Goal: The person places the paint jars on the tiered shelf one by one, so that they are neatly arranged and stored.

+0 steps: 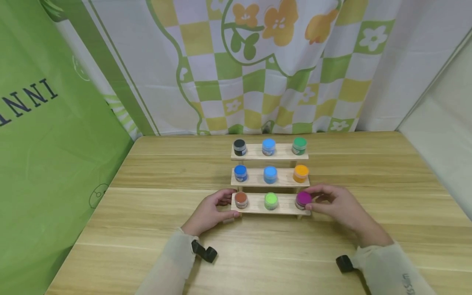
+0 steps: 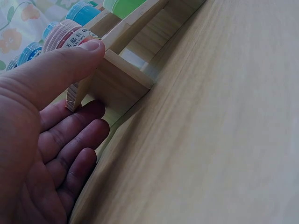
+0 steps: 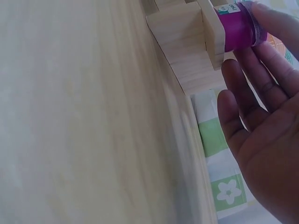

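Note:
A three-step wooden rack [image 1: 254, 208] carries small paint jars in three rows. My left hand [image 1: 209, 212] grips the left end of its lowest step, thumb [image 2: 84, 58] along the front edge and fingers behind. A brown-red paint jar [image 1: 241, 199] sits just inside that end. At the right end of the same step, my right hand [image 1: 337, 205] pinches a purple paint jar [image 1: 304, 199] between thumb and fingers. In the right wrist view the purple jar [image 3: 237, 29] stands upright on the step's end. A lime-green paint jar [image 1: 271, 200] is midway between the hands.
Dark blue [image 1: 241, 173], light blue [image 1: 270, 174] and orange jars [image 1: 300, 173] stand on the middle step. Black [image 1: 239, 147], blue [image 1: 268, 146] and green jars [image 1: 299, 146] line the top one. A patterned curtain [image 1: 273, 82] hangs behind the wooden table [image 1: 273, 262].

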`<state>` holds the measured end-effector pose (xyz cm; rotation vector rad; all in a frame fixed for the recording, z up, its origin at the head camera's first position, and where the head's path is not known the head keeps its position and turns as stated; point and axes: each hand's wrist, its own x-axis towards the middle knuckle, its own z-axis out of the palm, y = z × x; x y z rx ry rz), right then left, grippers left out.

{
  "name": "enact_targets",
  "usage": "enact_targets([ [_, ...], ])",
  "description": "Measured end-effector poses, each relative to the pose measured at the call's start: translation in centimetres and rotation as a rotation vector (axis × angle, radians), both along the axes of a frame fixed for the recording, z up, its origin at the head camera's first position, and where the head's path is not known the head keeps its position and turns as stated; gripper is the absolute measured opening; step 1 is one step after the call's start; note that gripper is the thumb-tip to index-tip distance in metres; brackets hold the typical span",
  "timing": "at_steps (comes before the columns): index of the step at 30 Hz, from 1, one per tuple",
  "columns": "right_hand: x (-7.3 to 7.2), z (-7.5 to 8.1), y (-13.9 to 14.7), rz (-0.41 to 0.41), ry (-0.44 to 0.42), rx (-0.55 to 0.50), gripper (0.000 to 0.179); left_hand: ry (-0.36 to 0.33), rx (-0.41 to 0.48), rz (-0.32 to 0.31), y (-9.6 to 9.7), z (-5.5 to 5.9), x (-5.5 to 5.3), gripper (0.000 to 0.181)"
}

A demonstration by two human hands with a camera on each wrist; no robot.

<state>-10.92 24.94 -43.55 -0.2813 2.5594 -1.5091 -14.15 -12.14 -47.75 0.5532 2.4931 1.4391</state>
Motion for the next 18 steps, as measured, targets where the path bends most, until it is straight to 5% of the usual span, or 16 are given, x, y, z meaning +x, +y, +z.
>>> enact_targets([
  [18,-0.04,0.33,0.14,0.008,0.070,0.046,0.032,-0.014,0.019,0.005,-0.11,0.06,0.01,0.066],
])
